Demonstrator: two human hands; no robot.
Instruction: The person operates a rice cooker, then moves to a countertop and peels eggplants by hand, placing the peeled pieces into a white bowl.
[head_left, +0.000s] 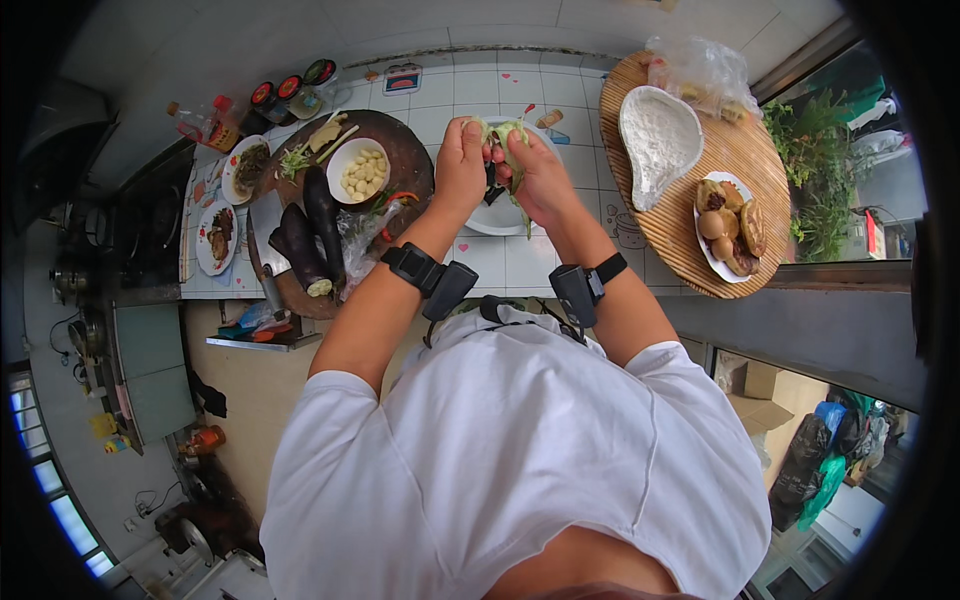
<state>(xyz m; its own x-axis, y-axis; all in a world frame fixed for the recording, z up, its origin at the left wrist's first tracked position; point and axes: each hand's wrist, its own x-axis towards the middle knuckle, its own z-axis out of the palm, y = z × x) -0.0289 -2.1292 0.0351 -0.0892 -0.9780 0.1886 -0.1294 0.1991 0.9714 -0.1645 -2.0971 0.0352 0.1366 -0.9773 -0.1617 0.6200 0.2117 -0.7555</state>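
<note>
My left hand (463, 160) and my right hand (537, 166) grip a pale green, limp leafy vegetable piece (514, 150) between them, with a strip of it hanging down by the right hand. Both hands are over a white bowl (501, 222) on the tiled counter. Something dark shows between the hands; what it is I cannot tell. Left of my left hand, a round wooden chopping board (416, 161) carries a bowl of peeled garlic cloves (364, 177), dark eggplants (304, 247), red peppers (401, 197), green scraps and a cleaver (267, 225).
Two plates of food (217, 251) and several jars and bottles (271, 101) line the left side. A round slatted mat (660, 251) at right holds flour in a white container (660, 139), a plate with eggs and flat cakes (724, 262), and a plastic bag (701, 71).
</note>
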